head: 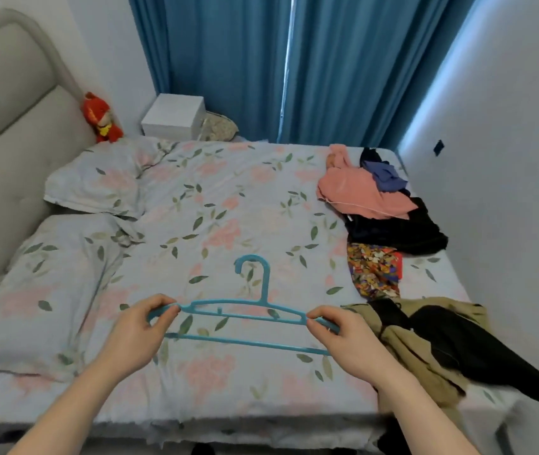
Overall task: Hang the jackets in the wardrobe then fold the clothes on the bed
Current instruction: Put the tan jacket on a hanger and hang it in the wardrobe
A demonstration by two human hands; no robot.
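Note:
A blue plastic hanger (pixel 245 315) is held level above the bed (pixel 195 208), hook pointing away from me. My left hand (pixel 136 333) pinches its left end and my right hand (pixel 343 339) pinches its right end. A khaki jacket with a black garment on it (pixel 425 339) lies at the bed's near right, just right of my right hand. Farther back on the right lies a pile of clothes: a pink top (pixel 360 192), a blue piece (pixel 384 175), a black garment (pixel 399 228) and a colourful patterned cloth (pixel 373 270).
Two pillows (pixel 97 182) lie at the left by the grey headboard (pixel 5 126). A red plush toy (pixel 100 118) and a white box (pixel 174 116) sit behind the bed. Blue curtains (pixel 294 60) hang at the back. A white wall (pixel 507 159) runs close along the right.

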